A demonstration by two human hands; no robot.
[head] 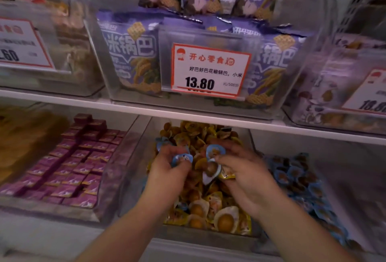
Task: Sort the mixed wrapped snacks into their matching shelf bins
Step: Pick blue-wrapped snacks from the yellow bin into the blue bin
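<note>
Both hands over yellow bin (249,233): left hand (167,169) and right hand (246,176) each pinching blue snacks (181,158); matching blue bin (300,180) immediately right, nearest right hand.

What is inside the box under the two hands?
The middle bin holds yellow-wrapped snacks and some blue ones. The left hand and right hand each hold blue-wrapped snacks. Its bottom is covered.

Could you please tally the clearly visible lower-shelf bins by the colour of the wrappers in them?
Pink-wrapper bin: 1
Yellow-wrapper bin: 1
Blue-wrapper bin: 1
Total: 3
The brownish mass at far left is too blurred to count.
</note>
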